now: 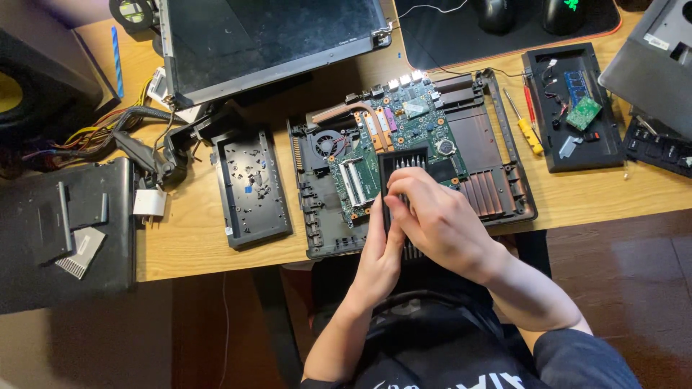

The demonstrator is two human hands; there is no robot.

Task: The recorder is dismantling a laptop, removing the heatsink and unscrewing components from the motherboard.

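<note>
Head view: both hands hold 1 black tool case (404, 160) above the open laptop base (504, 180). The left hand (380, 256) is closed around the case's lower left edge, and the right hand (440, 220) lies over the case with its fingers (404, 193) curled on the middle. Only the top end of the case shows, with a row of small metal bits in it. Directly under the hands lies the green circuit board (404, 122), with the fan (326, 142) just left of them.

The case hangs over the bare board, so if the grip slips it may fall on the parts and scratch or break them. If the case tilts, I think loose bits could drop between the components. To the right of the hands, a yellow screwdriver (530, 135) lies near the base and could roll.
</note>
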